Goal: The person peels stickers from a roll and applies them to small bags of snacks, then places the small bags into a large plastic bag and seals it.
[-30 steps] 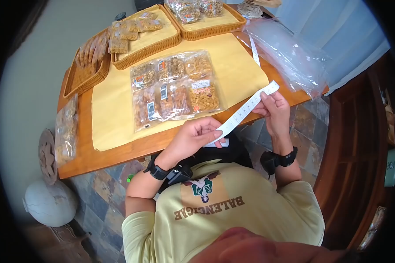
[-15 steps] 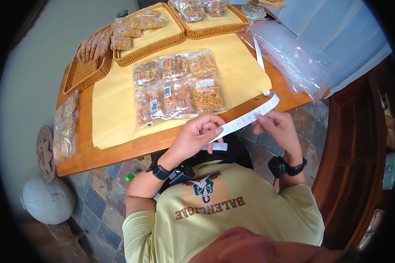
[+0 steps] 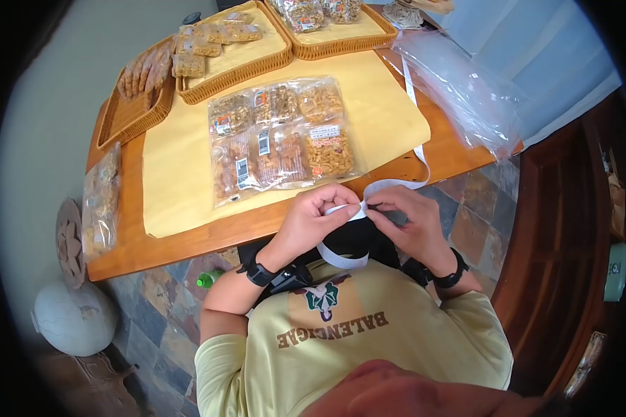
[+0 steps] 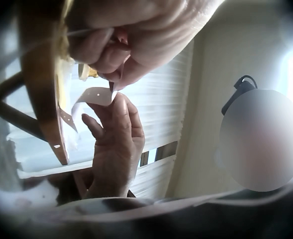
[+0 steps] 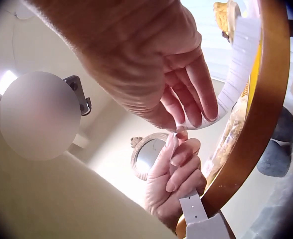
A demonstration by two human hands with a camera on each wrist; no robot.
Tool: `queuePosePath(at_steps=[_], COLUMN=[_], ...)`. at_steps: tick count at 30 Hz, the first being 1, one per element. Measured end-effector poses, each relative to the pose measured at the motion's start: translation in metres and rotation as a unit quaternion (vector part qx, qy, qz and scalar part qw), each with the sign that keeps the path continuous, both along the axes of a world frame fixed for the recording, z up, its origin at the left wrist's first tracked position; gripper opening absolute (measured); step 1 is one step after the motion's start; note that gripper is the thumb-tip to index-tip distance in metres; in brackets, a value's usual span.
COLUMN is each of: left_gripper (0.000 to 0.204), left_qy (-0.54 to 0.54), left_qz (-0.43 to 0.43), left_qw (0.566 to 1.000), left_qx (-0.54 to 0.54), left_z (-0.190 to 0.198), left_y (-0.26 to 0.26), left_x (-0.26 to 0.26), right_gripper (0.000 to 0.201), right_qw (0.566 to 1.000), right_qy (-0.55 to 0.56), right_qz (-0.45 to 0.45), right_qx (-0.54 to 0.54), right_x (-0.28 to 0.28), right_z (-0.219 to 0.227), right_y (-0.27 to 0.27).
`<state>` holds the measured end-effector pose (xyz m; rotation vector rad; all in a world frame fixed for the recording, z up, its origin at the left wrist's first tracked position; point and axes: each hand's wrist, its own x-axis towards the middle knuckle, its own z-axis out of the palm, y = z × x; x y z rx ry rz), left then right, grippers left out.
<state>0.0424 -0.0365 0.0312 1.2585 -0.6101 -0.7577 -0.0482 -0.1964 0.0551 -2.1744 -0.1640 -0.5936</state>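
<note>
A long white strip with regular printed marks (image 3: 396,184) runs from the table's right side down to both hands. My left hand (image 3: 316,221) pinches it between thumb and curled fingers, and a loop hangs below. My right hand (image 3: 412,219) pinches the strip right beside the left fingertips. Thumb and fingertips of the two hands meet at a fold in the right wrist view, where the strip (image 5: 236,64) curves away behind my right fingers. A clear bag of several snack packs (image 3: 278,139) lies flat ahead of the hands.
Wicker trays with packaged snacks (image 3: 236,76) stand at the table's back and left. Clear plastic bags (image 3: 459,90) overhang the right side. Another snack bag (image 3: 101,201) lies at the left edge. A yellow sheet (image 3: 181,194) covers the table's middle. A wooden shelf (image 3: 549,257) stands right.
My right hand has moved left along the strip to meet the left hand. The strip, stretched between the hands before, now bends round them, with a larger loop hanging below.
</note>
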Motion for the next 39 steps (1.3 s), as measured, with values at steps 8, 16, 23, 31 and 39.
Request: queuePosePath(at_steps=[8, 16, 23, 31, 39], left_gripper=[0.012, 0.011, 0.018, 0.032, 0.022], left_qy=[0.024, 0.002, -0.241, -0.510, -0.403], left_qz=[0.007, 0.004, -0.012, -0.008, 0.167], left_qw=[1.000, 1.000, 0.967, 0.856, 0.893], left_qx=[-0.014, 0.008, 0.085, 0.081, 0.111], left_z=[0.002, 0.000, 0.011, 0.027, 0.021], left_y=[-0.005, -0.004, 0.008, 0.032, 0.071], left_x=[0.000, 0.003, 0.004, 0.004, 0.009], right_gripper=[0.019, 0.012, 0.012, 0.006, 0.009], right_qw=[0.999, 0.998, 0.987, 0.957, 0.965], right_qy=[0.042, 0.023, 0.003, -0.028, 0.127], right_qz=[0.008, -0.017, -0.077, 0.057, 0.202], right_qx=[0.018, -0.056, -0.137, -0.281, -0.108], right_x=[-0.002, -0.001, -0.001, 0.077, 0.099], right_z=[-0.009, -0.008, 0.031, 0.053, 0.047], right_y=[0.004, 0.000, -0.026, -0.014, 0.015])
